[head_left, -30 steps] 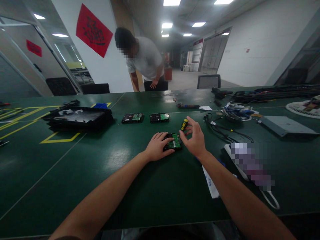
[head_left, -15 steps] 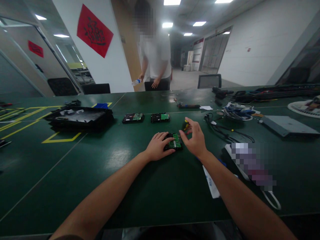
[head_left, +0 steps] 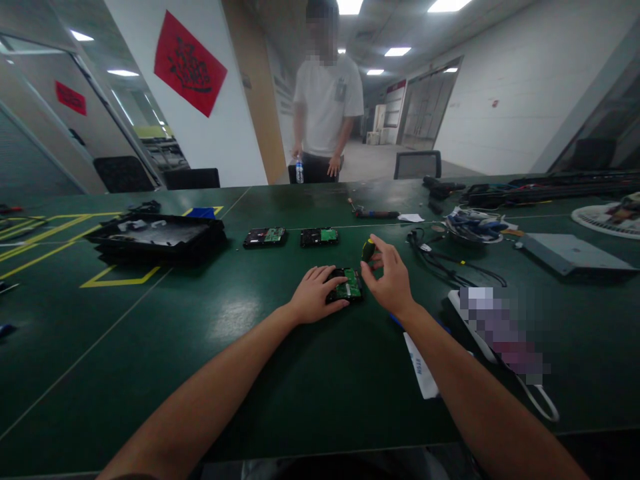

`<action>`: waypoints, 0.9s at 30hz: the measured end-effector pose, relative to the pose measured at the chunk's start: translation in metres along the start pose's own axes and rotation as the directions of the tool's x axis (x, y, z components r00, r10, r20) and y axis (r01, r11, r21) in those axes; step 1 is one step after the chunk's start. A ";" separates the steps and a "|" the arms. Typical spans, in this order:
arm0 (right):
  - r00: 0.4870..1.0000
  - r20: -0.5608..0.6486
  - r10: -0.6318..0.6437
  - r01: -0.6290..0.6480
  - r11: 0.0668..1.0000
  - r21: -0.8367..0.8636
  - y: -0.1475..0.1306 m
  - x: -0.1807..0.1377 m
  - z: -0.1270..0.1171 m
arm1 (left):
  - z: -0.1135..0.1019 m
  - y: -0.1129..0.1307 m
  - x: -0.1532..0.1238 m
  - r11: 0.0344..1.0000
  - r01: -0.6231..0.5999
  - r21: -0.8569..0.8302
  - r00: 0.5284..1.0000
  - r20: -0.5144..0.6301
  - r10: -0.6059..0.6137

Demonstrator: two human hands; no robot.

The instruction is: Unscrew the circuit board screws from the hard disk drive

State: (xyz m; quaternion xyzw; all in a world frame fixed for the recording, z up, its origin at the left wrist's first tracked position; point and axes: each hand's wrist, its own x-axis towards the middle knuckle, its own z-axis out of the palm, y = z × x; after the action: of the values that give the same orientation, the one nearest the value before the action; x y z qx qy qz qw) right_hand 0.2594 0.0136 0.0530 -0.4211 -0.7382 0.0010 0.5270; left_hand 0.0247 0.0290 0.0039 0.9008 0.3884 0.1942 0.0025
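A hard drive (head_left: 353, 285) lies on the green table with its green circuit board facing up. My left hand (head_left: 320, 293) grips it from the left, fingers over the top and thumb along the near edge, covering its left part. Between the thumb and fingers of my right hand (head_left: 387, 270) is a screwdriver (head_left: 369, 250) with a yellow and dark green handle. It stands nearly upright over the drive's right end; its tip is too small to make out. Two more hard drives, one on the left (head_left: 265, 237) and one nearer the middle (head_left: 319, 237), lie farther back.
A stack of black trays (head_left: 157, 237) is at left. Black cables (head_left: 450, 263), a grey metal box (head_left: 577, 252) and a white power strip (head_left: 477, 333) lie to the right. A white packet (head_left: 421, 367) is by my right forearm. Across the table stands a person (head_left: 327, 107) holding a bottle.
The screwdriver handle has turned in my right fingers and now shows more upright. My left hand stays on the drive. Across the table, the person has shifted right and lowered the bottle.
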 end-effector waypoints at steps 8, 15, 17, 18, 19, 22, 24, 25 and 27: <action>1.000 0.030 -0.007 0.007 1.000 -0.005 -0.001 0.001 -0.001 | -0.002 0.002 0.000 1.000 0.003 -0.003 1.000 0.000 -0.003; 0.999 -0.027 0.023 -0.023 1.000 -0.003 0.000 0.000 0.001 | -0.002 0.002 0.001 1.000 0.000 0.011 1.000 0.005 0.000; 1.000 -0.009 0.020 -0.020 1.000 0.005 0.001 0.000 0.001 | -0.003 0.003 0.000 1.000 0.001 0.015 1.000 0.006 -0.001; 1.000 0.002 0.020 -0.020 1.000 0.005 0.001 0.000 0.001 | -0.003 0.003 0.000 1.000 0.001 0.017 1.000 0.007 -0.001; 1.000 0.009 0.022 -0.022 1.000 0.003 0.001 -0.001 0.000 | -0.004 0.003 0.000 1.000 0.000 0.018 1.000 0.010 0.000; 1.000 -0.010 0.028 -0.028 1.000 -0.013 0.000 -0.001 0.000 | -0.004 0.003 0.000 1.000 -0.008 0.026 1.000 0.023 0.008; 0.999 -0.023 0.022 -0.022 1.000 -0.012 0.000 -0.001 0.000 | -0.004 0.002 0.000 0.999 -0.015 0.037 0.999 0.034 0.014; 1.000 -0.018 0.018 -0.018 1.000 -0.007 0.000 -0.001 0.001 | -0.004 0.002 0.000 0.999 -0.018 0.045 0.999 0.040 0.016; 1.000 0.004 0.012 -0.012 1.000 0.006 0.000 -0.002 0.001 | -0.005 0.003 0.000 0.998 -0.024 0.062 0.999 0.050 0.021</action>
State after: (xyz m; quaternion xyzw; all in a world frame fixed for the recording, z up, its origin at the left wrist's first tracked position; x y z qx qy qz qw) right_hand 0.2589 0.0133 0.0509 -0.4241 -0.7367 0.0072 0.5267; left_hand 0.0250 0.0262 0.0086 0.9094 0.3838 0.1595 -0.0183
